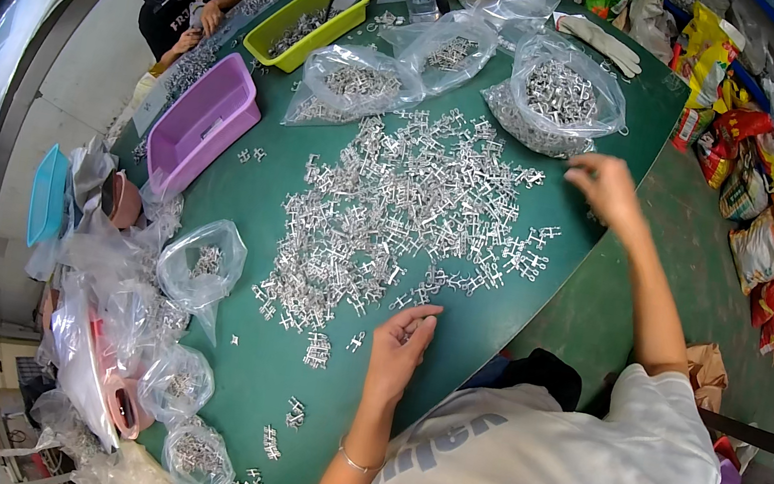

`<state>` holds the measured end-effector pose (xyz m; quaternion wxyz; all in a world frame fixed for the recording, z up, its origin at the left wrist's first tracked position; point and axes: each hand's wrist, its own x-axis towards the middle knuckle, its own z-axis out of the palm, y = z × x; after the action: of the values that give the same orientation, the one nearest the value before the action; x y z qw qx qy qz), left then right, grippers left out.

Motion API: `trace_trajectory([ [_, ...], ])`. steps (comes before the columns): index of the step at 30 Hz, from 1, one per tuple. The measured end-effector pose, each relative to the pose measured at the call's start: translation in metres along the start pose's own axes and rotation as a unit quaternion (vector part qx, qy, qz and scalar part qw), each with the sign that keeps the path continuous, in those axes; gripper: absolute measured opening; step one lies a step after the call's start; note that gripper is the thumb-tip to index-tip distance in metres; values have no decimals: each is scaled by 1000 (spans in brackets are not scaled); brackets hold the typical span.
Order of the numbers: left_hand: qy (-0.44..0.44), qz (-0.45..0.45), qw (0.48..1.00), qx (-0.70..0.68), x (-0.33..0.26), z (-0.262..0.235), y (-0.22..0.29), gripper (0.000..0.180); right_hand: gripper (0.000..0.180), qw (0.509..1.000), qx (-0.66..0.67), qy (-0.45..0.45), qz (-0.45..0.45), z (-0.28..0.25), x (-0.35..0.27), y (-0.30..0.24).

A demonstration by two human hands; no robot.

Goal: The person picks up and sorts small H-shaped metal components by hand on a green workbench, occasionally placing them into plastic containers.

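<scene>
A large heap of small silver metal pieces (392, 212) with looped ends lies spread on the green table (234, 187). At the heap's near edge is my left hand (400, 347), its fingers curled toward the thumb; whatever may be inside is hidden. My right hand (606, 190) is raised at the table's right edge, just below a full clear plastic bag (604, 99) of the same pieces. Its fingertips are pinched together, slightly blurred, and I cannot make out what they hold. Small groups of pieces (317, 350) lie apart from the heap, left of my left hand.
Beyond the heap stand more open plastic bags (356, 85), a purple bin (206, 125) and a lime-green bin (307, 25). Smaller bags (201, 265) line the left edge. A white glove (599, 43) lies at the back. A co-worker (182, 2) works at far left; colourful sacks (762, 241) are piled at right.
</scene>
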<state>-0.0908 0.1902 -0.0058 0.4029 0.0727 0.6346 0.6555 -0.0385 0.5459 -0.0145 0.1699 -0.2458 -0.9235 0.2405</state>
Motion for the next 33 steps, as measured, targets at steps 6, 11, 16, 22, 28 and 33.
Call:
trace_trajectory([
  [6, -33, 5, 999, 19, 6, 12, -2, 21, 23, 997, -9, 49, -58, 40, -14, -33],
  [11, -23, -12, 1000, -18, 7, 9, -4, 22, 15, 959, 272, -71, 32, 39, -23, -53],
  [16, 69, 99, 993, 6, 13, 25, 7, 28, 17, 840, 500, -189, 96, 41, -48, -105],
  [22, 161, 182, 964, 111, 27, 29, 7, 30, 20, 918, 338, -197, -58, 39, -76, -150],
  [28, 209, 227, 942, 131, 22, 29, 4, 26, 20, 934, 311, -103, -144, 47, -86, -155],
  [33, 282, 388, 828, 289, 22, 28, 0, 31, 15, 928, 334, -92, -141, 47, -87, -158],
])
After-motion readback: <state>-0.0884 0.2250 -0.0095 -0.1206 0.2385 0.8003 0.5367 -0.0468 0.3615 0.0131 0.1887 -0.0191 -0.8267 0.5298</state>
